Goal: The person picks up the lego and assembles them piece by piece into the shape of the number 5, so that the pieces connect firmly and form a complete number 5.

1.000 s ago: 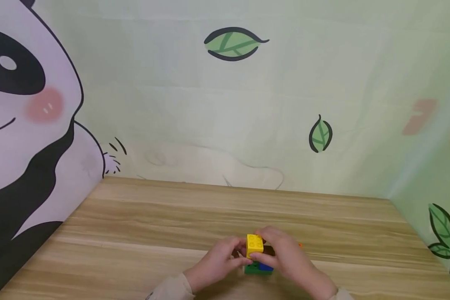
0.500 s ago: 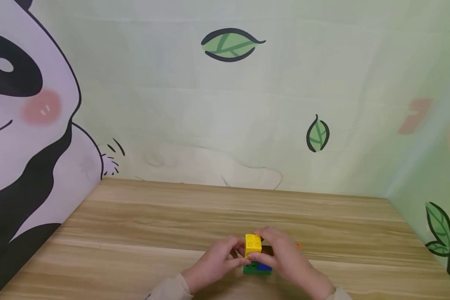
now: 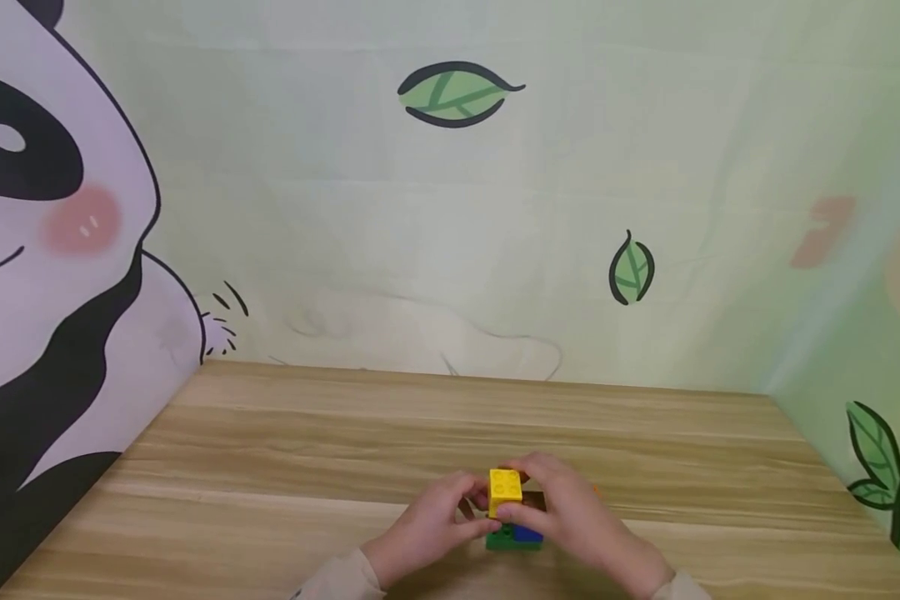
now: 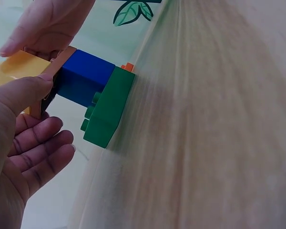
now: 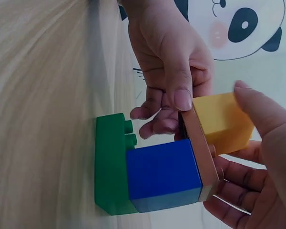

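A stack of toy building bricks stands on the wooden table. At its bottom is a green brick (image 3: 513, 546), with a blue brick (image 5: 164, 176) on one end of it. Across the blue one lies a flat brown brick (image 5: 201, 150), topped by a yellow brick (image 3: 506, 483). My left hand (image 3: 437, 517) pinches the overhanging end of the brown brick, thumb on its edge. My right hand (image 3: 579, 515) grips the yellow brick between thumb and fingers. Some right fingers lie behind the stack in the head view.
A small orange piece (image 4: 127, 67) shows just past the green brick in the left wrist view. The wooden table (image 3: 307, 450) runs back to a pale green cloth backdrop (image 3: 345, 208) printed with a panda and leaves.
The head view has drifted slightly. Both hands keep their hold on the stack, with no clear movement of the bricks.
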Tool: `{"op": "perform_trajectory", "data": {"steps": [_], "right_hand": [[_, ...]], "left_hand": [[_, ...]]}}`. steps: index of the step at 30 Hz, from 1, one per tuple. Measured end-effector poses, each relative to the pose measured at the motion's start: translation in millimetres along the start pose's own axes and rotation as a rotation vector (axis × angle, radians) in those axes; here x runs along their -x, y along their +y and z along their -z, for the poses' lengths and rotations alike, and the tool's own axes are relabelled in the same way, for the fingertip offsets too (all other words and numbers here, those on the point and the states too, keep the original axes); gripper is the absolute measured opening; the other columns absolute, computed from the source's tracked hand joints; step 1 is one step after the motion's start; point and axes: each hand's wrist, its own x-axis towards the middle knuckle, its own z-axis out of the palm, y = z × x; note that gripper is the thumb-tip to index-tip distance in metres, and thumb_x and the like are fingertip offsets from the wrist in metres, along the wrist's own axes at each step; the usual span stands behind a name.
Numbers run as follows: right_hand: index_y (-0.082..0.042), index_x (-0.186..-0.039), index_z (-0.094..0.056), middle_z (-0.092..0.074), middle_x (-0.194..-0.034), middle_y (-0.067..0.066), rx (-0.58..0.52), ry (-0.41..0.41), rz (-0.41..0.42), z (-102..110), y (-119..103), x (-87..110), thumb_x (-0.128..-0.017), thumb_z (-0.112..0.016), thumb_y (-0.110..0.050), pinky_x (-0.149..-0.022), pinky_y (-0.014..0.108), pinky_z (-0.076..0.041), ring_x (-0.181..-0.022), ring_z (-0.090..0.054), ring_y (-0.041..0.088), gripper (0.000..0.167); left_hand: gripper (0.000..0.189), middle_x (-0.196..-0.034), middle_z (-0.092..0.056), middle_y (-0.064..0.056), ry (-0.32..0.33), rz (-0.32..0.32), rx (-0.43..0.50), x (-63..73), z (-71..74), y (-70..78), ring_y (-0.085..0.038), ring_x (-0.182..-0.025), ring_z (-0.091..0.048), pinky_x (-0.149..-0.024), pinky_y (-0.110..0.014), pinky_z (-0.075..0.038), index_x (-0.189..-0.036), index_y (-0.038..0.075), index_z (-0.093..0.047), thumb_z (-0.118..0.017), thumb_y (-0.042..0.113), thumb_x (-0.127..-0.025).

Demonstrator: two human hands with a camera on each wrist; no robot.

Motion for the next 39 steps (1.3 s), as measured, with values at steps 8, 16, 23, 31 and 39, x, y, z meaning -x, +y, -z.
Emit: {"op": "perform_trajectory", "data": {"steps": [8, 16, 23, 31, 39], "right_hand": [[-0.013, -0.124, -0.061, -0.065, -0.111, -0.002, -0.026, 0.002, -0.038, 10, 1, 0.1, -0.094, -0.057, -0.044, -0.088, 0.044, -0.053, -0.103, -0.061, 0.019, 0.043], [-0.012, -0.121, -0.063, -0.066, -0.11, -0.004, 0.007, 0.022, -0.005, 14, 2, -0.1, -0.094, -0.058, -0.042, -0.087, 0.041, -0.053, -0.099, -0.062, 0.016, 0.04], [-0.012, -0.122, -0.062, -0.066, -0.109, -0.002, 0.002, 0.038, -0.007, 18, 5, 1.5, -0.095, -0.058, -0.039, -0.088, 0.044, -0.053, -0.101, -0.062, 0.017, 0.039], [-0.011, -0.124, -0.061, -0.066, -0.114, 0.004, -0.015, 0.035, -0.076, 30, 7, 2.5, -0.094, -0.059, -0.04, -0.084, 0.044, -0.055, -0.106, -0.061, 0.024, 0.042], [-0.016, -0.123, -0.062, -0.067, -0.107, -0.003, 0.073, 0.094, -0.081, 40, 14, 4.8, -0.093, -0.061, -0.039, -0.081, 0.035, -0.054, -0.102, -0.06, 0.017, 0.038]], "left_hand": [[0.027, -0.099, -0.064, 0.001, -0.014, 0.033, 0.003, -1.6, 1.2, 0.0, -0.004, -0.084, -0.058, -0.074, -0.015, -0.051, -0.106, 0.012, -0.061, -0.071, 0.028, -0.087], [0.034, -0.104, -0.064, 0.002, -0.004, 0.007, 0.008, -1.9, 0.9, -0.6, -0.005, -0.089, -0.057, -0.077, -0.016, -0.051, -0.114, 0.013, -0.06, -0.071, 0.031, -0.087], [0.039, -0.107, -0.063, -0.001, 0.028, -0.021, 0.011, -2.8, 3.0, 1.7, -0.014, -0.093, -0.058, -0.078, -0.019, -0.052, -0.115, 0.01, -0.06, -0.071, 0.033, -0.086], [0.044, -0.109, -0.063, 0.0, 0.064, -0.015, -0.004, -4.5, 4.2, 5.6, -0.01, -0.094, -0.056, -0.081, -0.021, -0.052, -0.119, 0.011, -0.06, -0.072, 0.035, -0.085], [0.048, -0.113, -0.064, 0.0, 0.104, -0.019, 0.011, -4.0, 8.4, 9.9, -0.022, -0.101, -0.059, -0.087, -0.032, -0.053, -0.123, 0.011, -0.058, -0.072, 0.037, -0.084]]}}
